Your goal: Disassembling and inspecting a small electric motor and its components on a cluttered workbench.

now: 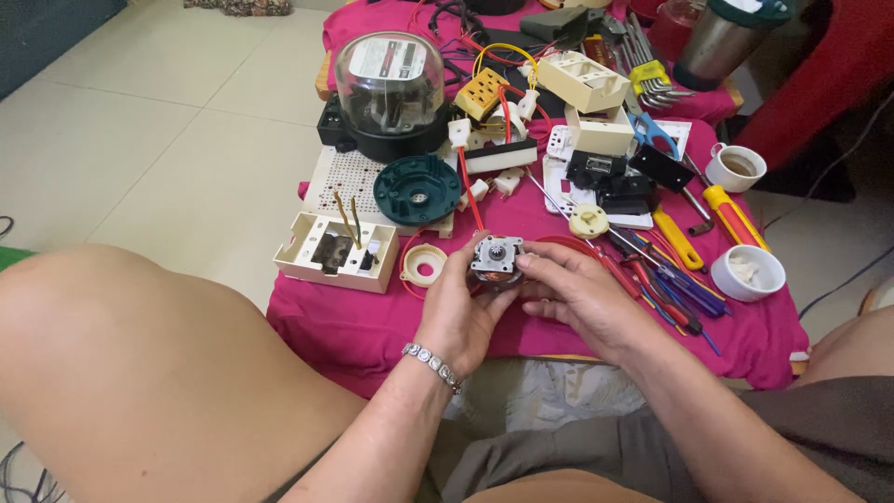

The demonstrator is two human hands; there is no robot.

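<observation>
A small electric motor, with a grey metal frame and a round shaft end facing up, is held above the near edge of a pink cloth that covers a low table. It is pinched from both sides: the left hand is curled around its left side, with the thumb and fingers closed on the frame, and the right hand is pressed against its right side with the fingertips on the upper edge. A beaded metal bracelet is worn on the left wrist.

Just left of the motor, a cream plastic ring is laid on the cloth, and beside that a cream open box with wires. Behind these, a dark green round disc is set on a perforated cream plate, and further back an electricity meter under a clear dome is seen. To the right of the hands, a bundle of screwdrivers is spread out, with a yellow-handled tool and a white cup near them. A bare knee fills the lower left.
</observation>
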